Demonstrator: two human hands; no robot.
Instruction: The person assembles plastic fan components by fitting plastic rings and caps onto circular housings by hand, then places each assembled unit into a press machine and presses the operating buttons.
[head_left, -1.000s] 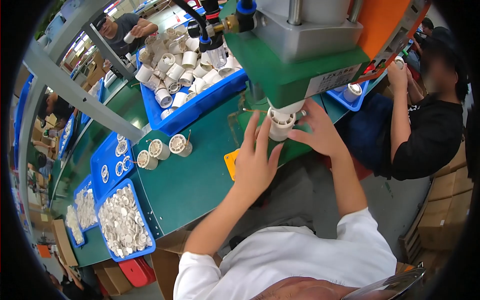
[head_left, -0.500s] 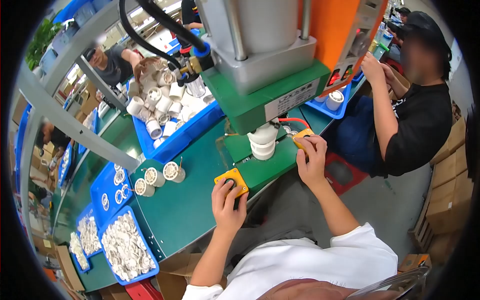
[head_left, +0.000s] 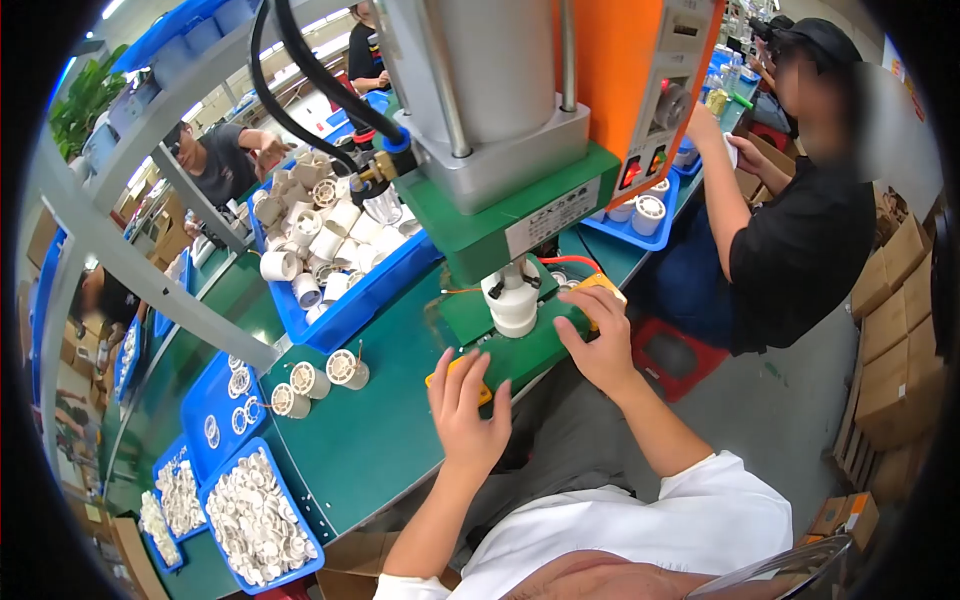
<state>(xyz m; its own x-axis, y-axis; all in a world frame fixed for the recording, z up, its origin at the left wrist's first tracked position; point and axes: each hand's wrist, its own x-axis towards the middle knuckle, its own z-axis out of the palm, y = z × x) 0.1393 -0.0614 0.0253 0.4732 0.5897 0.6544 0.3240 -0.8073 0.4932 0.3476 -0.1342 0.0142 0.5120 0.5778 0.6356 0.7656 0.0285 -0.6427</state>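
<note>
My left hand [head_left: 468, 415] is open, fingers spread, over a yellow button box [head_left: 484, 394] at the table's front edge. Also open, my right hand [head_left: 603, 345] is beside the second yellow button box [head_left: 612, 291], its fingers overlapping it in view. Between the hands, a white plastic cylinder [head_left: 514, 310] stands upright on the green base of a press [head_left: 535, 205]. Above the cylinder, a metal rod [head_left: 513, 272] comes down from the press's green plate; whether they touch I cannot tell. Neither hand holds anything.
Three white cylinders [head_left: 310, 380] stand on the green table [head_left: 365, 440] at left. A blue bin [head_left: 385, 292] heaped with white cylinders lies behind. Blue trays of small white parts [head_left: 258, 515] sit front left. A co-worker [head_left: 800, 210] sits at right near another blue tray [head_left: 640, 236].
Both hands have lifted from the button boxes and their fingers have opened. More of the metal rod shows between the press plate and the white cylinder. The view has shifted slightly.
</note>
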